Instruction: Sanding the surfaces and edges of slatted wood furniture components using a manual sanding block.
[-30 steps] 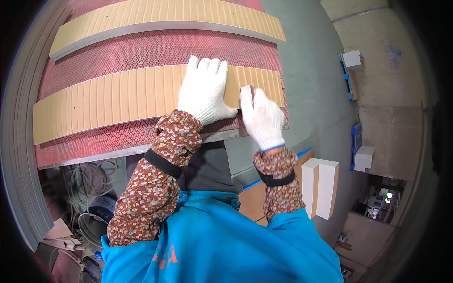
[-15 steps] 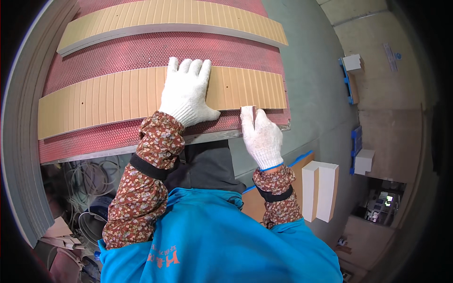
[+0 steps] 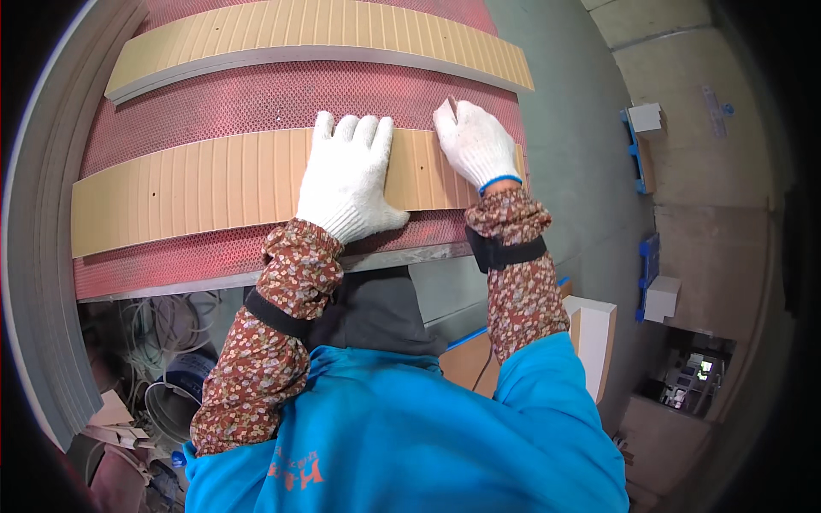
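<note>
A long, curved tan panel with ribs across it lies on a red textured mat. My left hand, in a white knit glove, rests flat on the panel with fingers pointing away and the thumb spread over its near edge. My right hand, gloved the same way, is closed at the panel's far edge near the right end. Between its fingers sticks up a small folded brownish piece that looks like sandpaper; the glove hides most of it.
A second ribbed panel lies farther back on the mat. Grey layered edges rise at the left. Below the table's left side are loose cables and a bucket. White-faced boards stand at lower right; blue pallets lie beyond.
My right hand has moved with the folded piece from the panel's near edge across to its far edge. My left hand stays flat on the panel.
</note>
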Demonstrator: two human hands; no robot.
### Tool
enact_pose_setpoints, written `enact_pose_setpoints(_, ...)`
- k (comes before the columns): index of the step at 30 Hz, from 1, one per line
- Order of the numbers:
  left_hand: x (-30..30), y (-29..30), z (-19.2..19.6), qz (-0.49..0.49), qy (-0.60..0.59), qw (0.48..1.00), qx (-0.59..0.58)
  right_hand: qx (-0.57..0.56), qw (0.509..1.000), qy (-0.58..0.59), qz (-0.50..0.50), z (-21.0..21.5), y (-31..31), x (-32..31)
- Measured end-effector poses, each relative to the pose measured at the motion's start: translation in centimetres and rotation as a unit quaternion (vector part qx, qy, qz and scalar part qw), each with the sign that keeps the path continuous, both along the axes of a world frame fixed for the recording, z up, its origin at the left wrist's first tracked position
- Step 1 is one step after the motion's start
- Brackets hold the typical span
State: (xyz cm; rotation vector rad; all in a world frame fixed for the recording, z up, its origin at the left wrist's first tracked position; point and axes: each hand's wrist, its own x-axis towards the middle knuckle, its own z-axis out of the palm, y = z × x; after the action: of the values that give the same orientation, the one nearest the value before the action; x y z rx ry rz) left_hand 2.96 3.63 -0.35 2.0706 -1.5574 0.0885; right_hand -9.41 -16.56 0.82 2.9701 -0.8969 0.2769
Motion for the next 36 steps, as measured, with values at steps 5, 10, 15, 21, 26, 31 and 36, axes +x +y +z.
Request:
enact_pose_setpoints(5, 0.4, 0.4, -0.1, 0.005, -0.011, 1.0, 0.017, 0.088, 0.986, 0.027, -0.143, 2.6, 5.8, -1.1)
enact_pose_setpoints(10, 0.4, 0.4, -0.1, 0.005, -0.013, 1.0, 0.008, 0.054, 0.991, 0.027, -0.119, 2.2, 11.6, -7.3)
enact_pose_setpoints(15, 0.4, 0.4, 0.5, 0.0, -0.009, 1.0, 0.026, 0.07, 0.989, 0.005, -0.132, 2.1, 11.3, -6.9)
enact_pose_setpoints(21, -0.2, -0.1, 0.2, -0.006, -0.007, 1.0, 0.006, 0.088, 0.985, 0.011, -0.146, 2.6, 4.0, 0.2)
enact_pose_setpoints(26, 0.1, 0.0, 0.0, 0.003, 0.001, 1.0, 0.013, 0.137, 0.978, 0.015, -0.156, 2.8, 3.8, 1.0)
enact_pose_setpoints(31, 0.3, 0.4, 1.0, -0.005, 0.024, 0.998, 0.049, 0.087, 0.983, 0.03, -0.159, 3.3, 10.2, -5.0)
enact_pose_setpoints(36, 0.5, 0.5, 0.3, 0.007, 0.03, 0.999, 0.041, 0.091, 0.984, 0.02, -0.152, 2.4, 12.1, -7.2)
